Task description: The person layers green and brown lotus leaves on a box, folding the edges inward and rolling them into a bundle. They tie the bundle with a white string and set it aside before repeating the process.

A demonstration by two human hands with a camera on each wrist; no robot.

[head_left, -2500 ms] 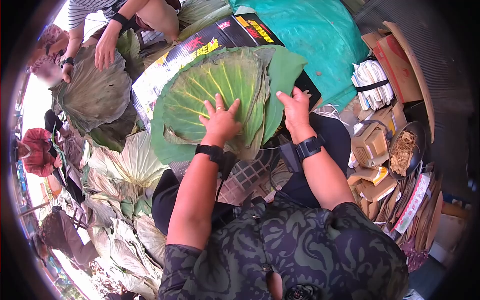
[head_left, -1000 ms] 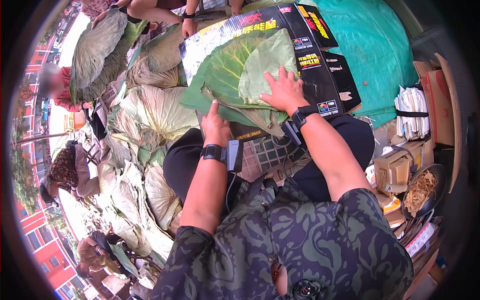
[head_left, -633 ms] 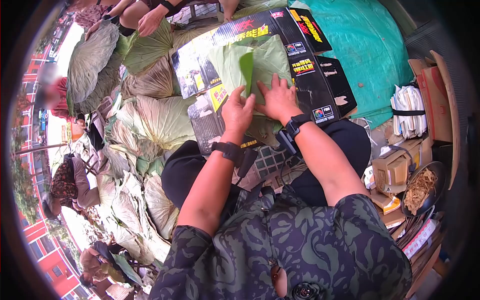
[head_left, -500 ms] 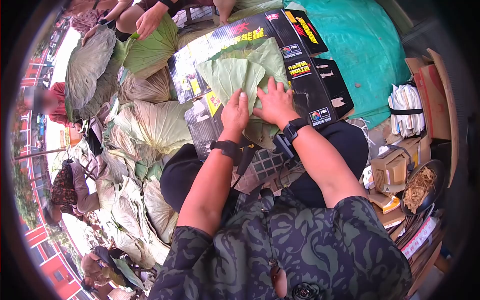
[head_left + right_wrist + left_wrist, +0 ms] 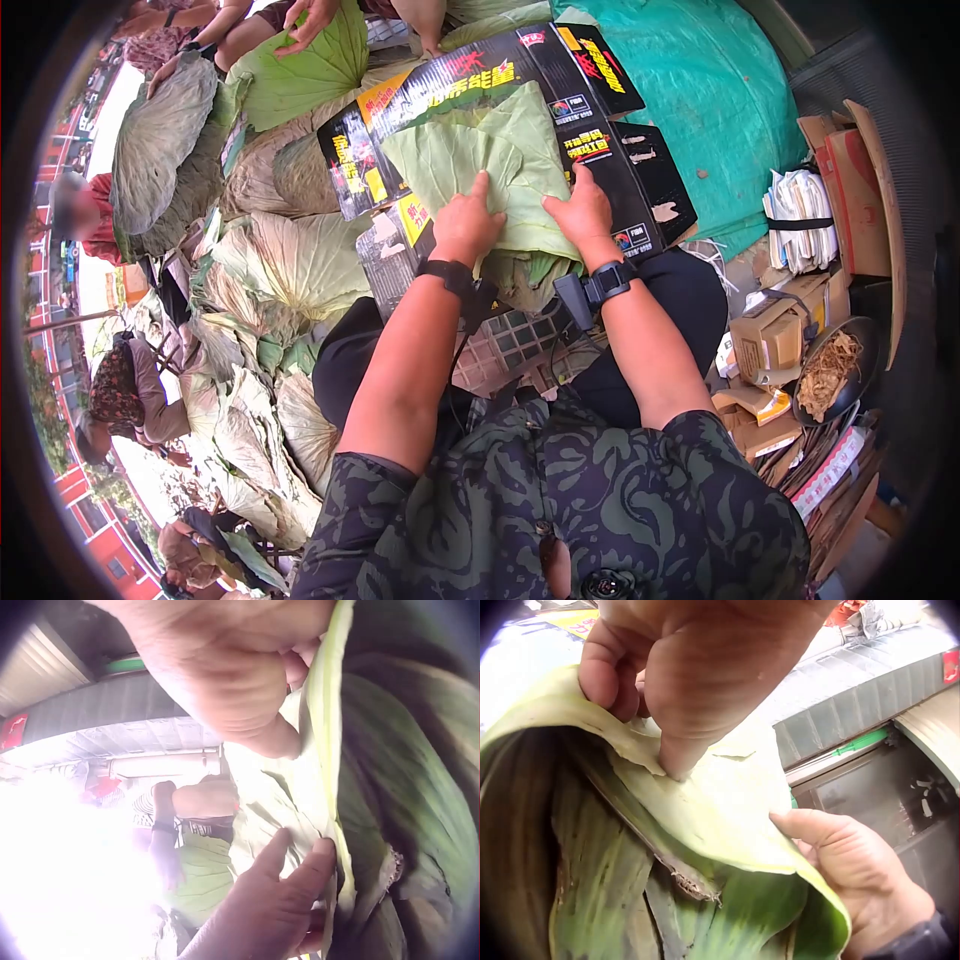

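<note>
A pale green bundle of folded leaves (image 5: 480, 160) rests on a flattened black printed carton over the lap. My left hand (image 5: 467, 225) is at its near left part, index finger extended across the top leaf, thumb pressed on the surface and other fingers bent at the fold. At the near right edge my right hand (image 5: 583, 212) pinches the leaf, thumb on top and fingers mostly hidden behind. Darker green and brown leaf layers (image 5: 600, 847) with a rough stalk end (image 5: 694, 886) show beneath the pale leaf in the left wrist view.
Large dried leaves (image 5: 290, 265) spread at the left. A person's hand (image 5: 310, 22) is beside a green leaf at the top. Teal sheeting (image 5: 700, 110) lies beyond the carton (image 5: 640, 165); bundled papers (image 5: 800, 222), boxes and a dark pan (image 5: 862, 385) stand right.
The large open leaf stack is now a folded pale bundle, its left side brought over. My right hand has moved from the top to the right edge; my left hand remains on the bundle.
</note>
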